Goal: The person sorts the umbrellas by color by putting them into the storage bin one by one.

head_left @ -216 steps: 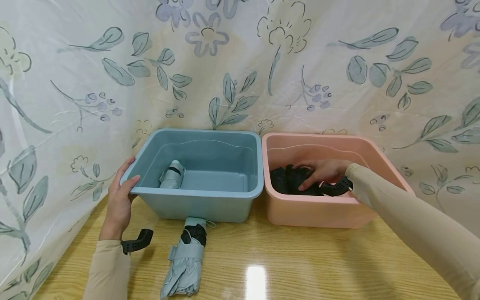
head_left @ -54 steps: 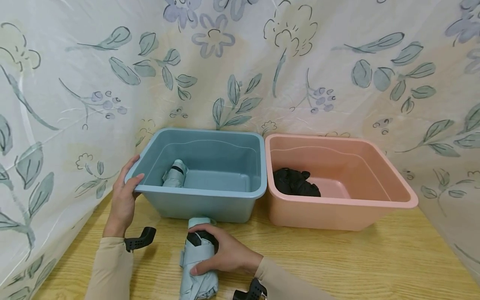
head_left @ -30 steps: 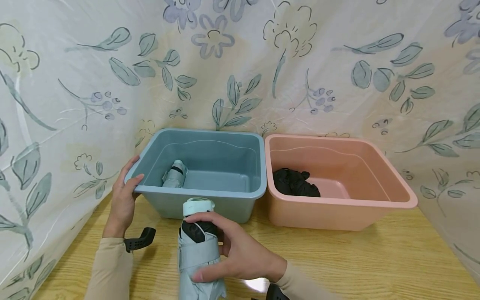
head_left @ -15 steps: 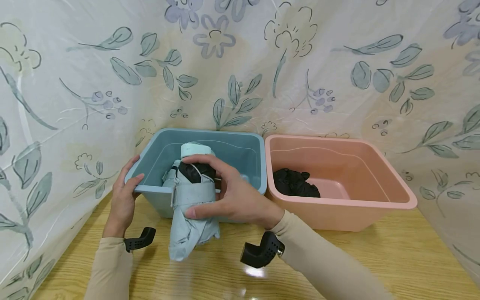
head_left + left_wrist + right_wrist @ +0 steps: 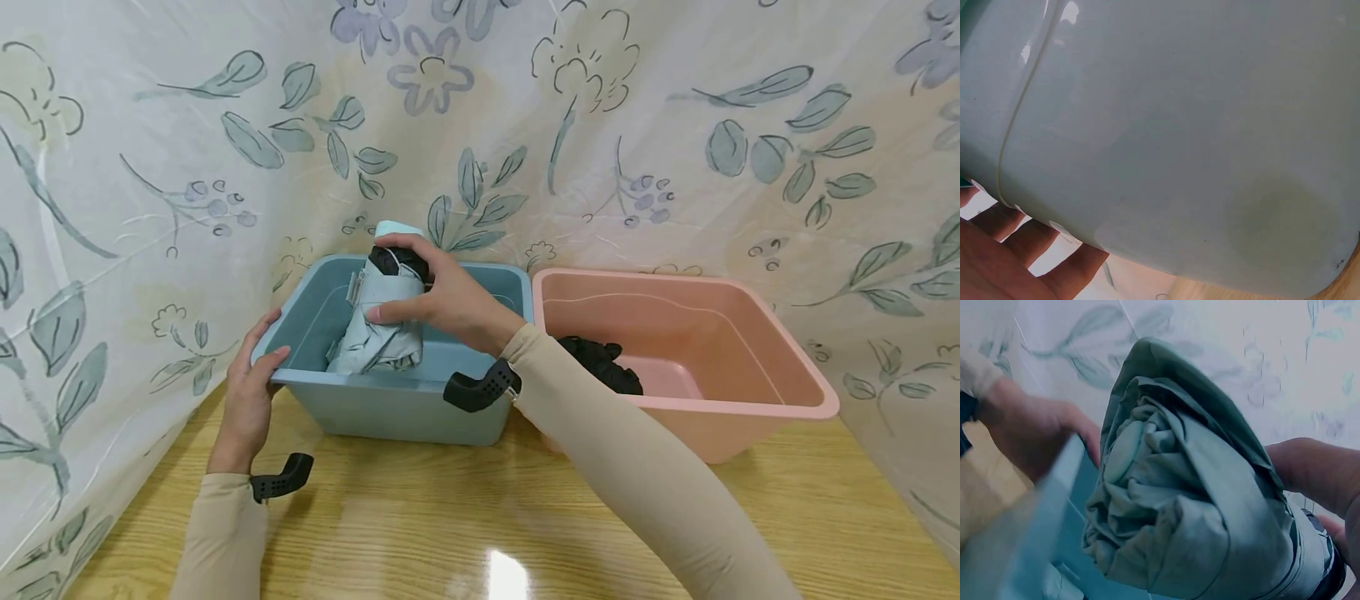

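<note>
My right hand (image 5: 457,304) grips a light blue-grey folded umbrella (image 5: 382,337) around its upper part, thumb in front. The umbrella tilts over the blue tub (image 5: 390,414), its pale handle end up and its cloth end inside the tub's opening. In the right wrist view the umbrella's bunched cloth (image 5: 1166,487) fills the middle. Low in the tub, a second pale umbrella (image 5: 1060,584) shows in part; the held one mostly covers it in the head view. My left hand (image 5: 247,392) holds the tub's left rim, and its fingers (image 5: 1079,265) show along the edge in the left wrist view.
A pink tub (image 5: 705,407) stands against the blue one on the right, with a black cloth bundle (image 5: 622,375) at its left end, partly behind my right sleeve. Both tubs sit on a wooden table (image 5: 405,517) before a floral sheet (image 5: 660,133).
My right hand left the black bundle in the pink tub, took the umbrella from the table and lifted it over the blue tub. My left hand stayed on the rim.
</note>
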A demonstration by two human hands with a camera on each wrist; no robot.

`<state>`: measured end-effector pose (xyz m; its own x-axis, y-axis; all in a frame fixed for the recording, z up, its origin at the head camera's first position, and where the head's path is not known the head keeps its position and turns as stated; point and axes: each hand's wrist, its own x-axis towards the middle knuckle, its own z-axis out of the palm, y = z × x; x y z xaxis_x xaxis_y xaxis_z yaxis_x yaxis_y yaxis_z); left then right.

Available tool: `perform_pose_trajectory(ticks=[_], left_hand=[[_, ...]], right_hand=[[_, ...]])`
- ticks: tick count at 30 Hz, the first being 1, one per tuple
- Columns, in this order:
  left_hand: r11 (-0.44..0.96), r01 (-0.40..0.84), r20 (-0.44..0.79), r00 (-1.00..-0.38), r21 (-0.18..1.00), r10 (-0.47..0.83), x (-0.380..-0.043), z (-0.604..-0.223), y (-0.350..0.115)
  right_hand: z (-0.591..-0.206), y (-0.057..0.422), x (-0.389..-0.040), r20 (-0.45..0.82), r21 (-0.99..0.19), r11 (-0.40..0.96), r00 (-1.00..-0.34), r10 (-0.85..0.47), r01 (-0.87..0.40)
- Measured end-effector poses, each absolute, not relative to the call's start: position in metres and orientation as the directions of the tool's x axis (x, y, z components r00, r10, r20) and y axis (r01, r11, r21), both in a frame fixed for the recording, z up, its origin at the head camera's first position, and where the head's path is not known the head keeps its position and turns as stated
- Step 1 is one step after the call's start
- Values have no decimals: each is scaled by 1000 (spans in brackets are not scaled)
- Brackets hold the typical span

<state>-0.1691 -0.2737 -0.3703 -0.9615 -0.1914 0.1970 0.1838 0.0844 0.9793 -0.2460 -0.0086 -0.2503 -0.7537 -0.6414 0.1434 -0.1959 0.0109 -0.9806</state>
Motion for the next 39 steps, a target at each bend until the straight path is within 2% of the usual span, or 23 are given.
perform_pose_trajectory(ticks=[8,14,19,33,39], left_hand=[[93,176,191,-962,980,-193,-169,-371,-273],[117,163,184,-963,980,-197,-171,-372,-274],[128,156,180,-963,979,-202,-171,-372,-275],[125,158,180,-964,980,-196,-171,-371,-277],[117,154,175,-964,981,-198,-171,-371,-277]], right_hand=[[-266,-24,-278,35,-991,84,-801,-598,-106],[-282,-34,-294,-86,-971,231,-810,-580,-63],[-292,-46,-302,-146,-935,346,-802,-579,-79],[-308,-80,-310,-285,-871,488,-748,-599,-59],[-311,-89,-310,-343,-796,596,-734,-586,-104]])
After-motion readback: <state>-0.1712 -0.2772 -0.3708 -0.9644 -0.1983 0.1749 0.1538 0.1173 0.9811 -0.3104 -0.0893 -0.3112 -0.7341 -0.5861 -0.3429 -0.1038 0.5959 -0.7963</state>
